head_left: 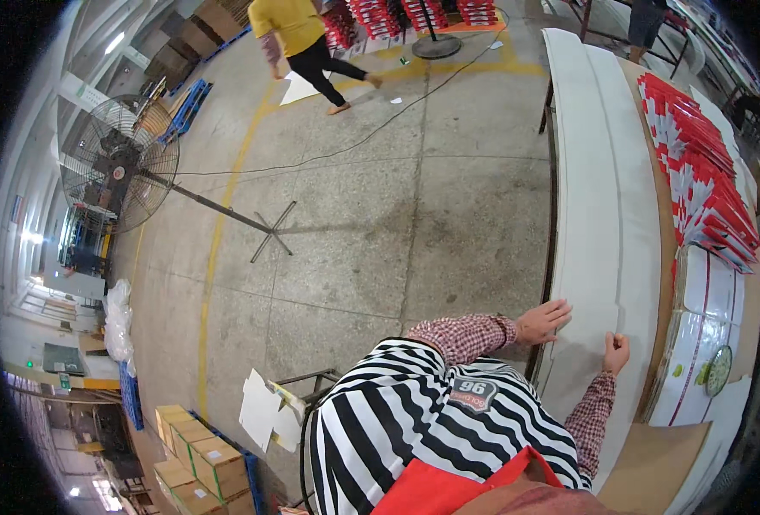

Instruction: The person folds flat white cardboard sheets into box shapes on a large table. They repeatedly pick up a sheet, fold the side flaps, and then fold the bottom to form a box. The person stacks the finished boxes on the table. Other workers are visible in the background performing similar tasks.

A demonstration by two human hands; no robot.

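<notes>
My left hand (543,322) lies with fingers stretched out at the near-left edge of a long table covered with white sheet material (588,189). It holds nothing. Over the white surface, to the right, my right hand (617,353) is closed, its fingers curled together close to a lengthwise seam in the white covering. Whatever those fingers hold, if anything, is too small to make out. Beyond the right hand lies a white-wrapped stack (697,335) with a round green-rimmed object (718,371) on it. Farther up the table are piled red and white folded packets (693,172).
A large stand fan (121,163) stands at the left, its cable crossing the floor. A person in yellow (298,43) walks at the far side. Cardboard cartons (208,468) sit on a pallet at lower left. Brown board (654,468) covers the table's near end.
</notes>
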